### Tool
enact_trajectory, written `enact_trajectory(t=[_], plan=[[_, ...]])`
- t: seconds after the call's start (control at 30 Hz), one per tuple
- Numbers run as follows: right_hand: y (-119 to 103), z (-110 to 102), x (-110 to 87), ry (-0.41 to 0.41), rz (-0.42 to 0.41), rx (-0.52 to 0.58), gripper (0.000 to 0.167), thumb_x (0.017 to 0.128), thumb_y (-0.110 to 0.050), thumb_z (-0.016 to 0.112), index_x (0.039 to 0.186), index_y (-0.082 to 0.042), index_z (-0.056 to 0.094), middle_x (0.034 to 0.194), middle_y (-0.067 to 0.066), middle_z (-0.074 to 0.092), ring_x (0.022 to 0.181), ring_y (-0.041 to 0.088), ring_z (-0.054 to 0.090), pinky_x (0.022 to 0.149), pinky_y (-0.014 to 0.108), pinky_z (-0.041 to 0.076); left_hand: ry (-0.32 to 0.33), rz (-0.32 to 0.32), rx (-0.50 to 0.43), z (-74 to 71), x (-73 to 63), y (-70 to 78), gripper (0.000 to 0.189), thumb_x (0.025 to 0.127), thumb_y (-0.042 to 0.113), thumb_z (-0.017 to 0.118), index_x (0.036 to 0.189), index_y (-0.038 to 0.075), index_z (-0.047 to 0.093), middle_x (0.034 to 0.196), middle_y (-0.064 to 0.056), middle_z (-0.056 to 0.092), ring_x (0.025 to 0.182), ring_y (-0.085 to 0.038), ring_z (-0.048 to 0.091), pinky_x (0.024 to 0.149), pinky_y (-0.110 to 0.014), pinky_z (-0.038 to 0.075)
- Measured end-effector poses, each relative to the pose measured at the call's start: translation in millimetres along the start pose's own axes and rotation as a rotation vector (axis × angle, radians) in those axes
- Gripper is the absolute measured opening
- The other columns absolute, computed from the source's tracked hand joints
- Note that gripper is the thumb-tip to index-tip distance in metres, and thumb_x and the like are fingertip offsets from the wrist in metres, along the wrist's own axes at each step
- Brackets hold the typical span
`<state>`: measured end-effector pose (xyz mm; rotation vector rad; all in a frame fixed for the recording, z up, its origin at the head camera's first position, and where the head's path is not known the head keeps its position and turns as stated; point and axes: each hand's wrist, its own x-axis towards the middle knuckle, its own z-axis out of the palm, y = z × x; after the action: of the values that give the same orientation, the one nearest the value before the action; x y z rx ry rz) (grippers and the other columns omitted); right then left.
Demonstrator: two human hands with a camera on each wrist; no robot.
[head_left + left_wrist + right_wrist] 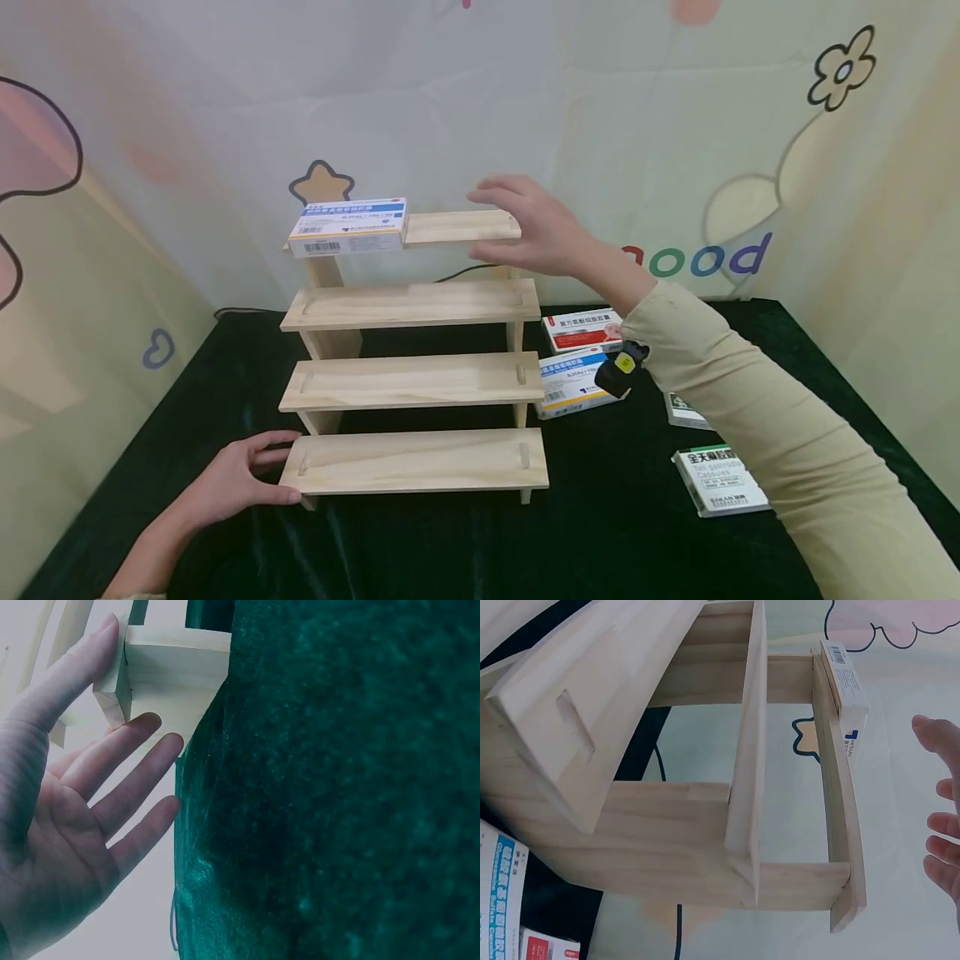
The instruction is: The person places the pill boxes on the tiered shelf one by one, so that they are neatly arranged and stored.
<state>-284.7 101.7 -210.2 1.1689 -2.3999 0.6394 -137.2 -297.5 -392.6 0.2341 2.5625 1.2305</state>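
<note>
A pale wooden four-tier stand (pixel 416 458) stands on the dark green cloth. My left hand (pixel 238 475) holds the left end of its lowest board, the thumb at the front corner and the index finger at the rear edge. The left hand's other fingers (pixel 135 787) extend loosely past the board in the left wrist view. My right hand (pixel 536 225), holding nothing, hovers by the right end of the top board (pixel 457 227), fingers spread and thumb apart. A white and blue medicine box (pixel 348 227) lies on the left half of that board.
Right of the stand lie a red and white medicine box (pixel 583 330) and another blue and white box (pixel 573 383). Nearer, under the right forearm, are a green-topped white box (pixel 720 481) and a partly hidden box (pixel 684 412). A printed curtain (pixel 480 100) hangs behind.
</note>
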Motion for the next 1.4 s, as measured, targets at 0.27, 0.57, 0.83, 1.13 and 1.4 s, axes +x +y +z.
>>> enact_trajectory(t=[0.27, 0.57, 0.83, 1.13, 1.4], plan=[[7, -4, -19.7, 0.013, -0.024, -0.032, 0.059, 0.076, -0.03, 0.072, 0.123, -0.001, 0.053, 0.129, 0.015, 0.049, 0.123, 0.027, 0.04, 0.1, 0.04, 0.032, -0.007, 0.007, 0.003, -1.0, 1.3, -1.3, 0.071, 0.075, 0.023, 0.074, 0.13, -0.005, 0.039, 0.119, -0.025, 0.055, 0.113, -0.039, 0.05, 0.079, -0.037, 0.042], [14, -14, -41.5, 0.004, -0.04, -0.053, 0.06, 0.074, -0.025, 0.075, 0.122, 0.002, 0.052, 0.127, 0.017, 0.049, 0.12, 0.03, 0.041, 0.098, 0.045, 0.035, -0.01, -0.004, -0.005, -0.4, 0.2, 0.4, 0.071, 0.074, 0.023, 0.075, 0.13, -0.005, 0.04, 0.12, -0.025, 0.055, 0.112, -0.039, 0.051, 0.078, -0.037, 0.043], [21, -20, -58.5, 0.004, -0.046, -0.07, 0.061, 0.072, -0.026, 0.076, 0.121, 0.002, 0.052, 0.126, 0.018, 0.05, 0.119, 0.031, 0.043, 0.096, 0.047, 0.036, -0.003, -0.002, -0.011, 0.0, 1.8, -1.8, 0.072, 0.074, 0.022, 0.075, 0.13, -0.005, 0.039, 0.12, -0.026, 0.054, 0.112, -0.039, 0.052, 0.078, -0.036, 0.044], [32, -23, -81.9, -0.045, 0.007, -0.074, 0.062, 0.073, -0.024, 0.076, 0.124, 0.001, 0.051, 0.127, 0.018, 0.049, 0.12, 0.033, 0.042, 0.094, 0.049, 0.037, -0.008, -0.005, -0.035, -0.3, 1.4, -1.0, 0.072, 0.074, 0.021, 0.075, 0.13, -0.006, 0.038, 0.121, -0.027, 0.052, 0.112, -0.039, 0.051, 0.078, -0.035, 0.044], [37, -20, -105.2, -0.11, 0.132, -0.097, 0.065, 0.074, -0.027, 0.074, 0.129, -0.004, 0.047, 0.133, 0.015, 0.044, 0.121, 0.031, 0.04, 0.08, 0.042, 0.048, -0.002, 0.005, -0.036, -0.5, 1.6, -2.0, 0.072, 0.074, 0.021, 0.075, 0.13, -0.006, 0.039, 0.121, -0.028, 0.052, 0.111, -0.039, 0.052, 0.077, -0.035, 0.045]])
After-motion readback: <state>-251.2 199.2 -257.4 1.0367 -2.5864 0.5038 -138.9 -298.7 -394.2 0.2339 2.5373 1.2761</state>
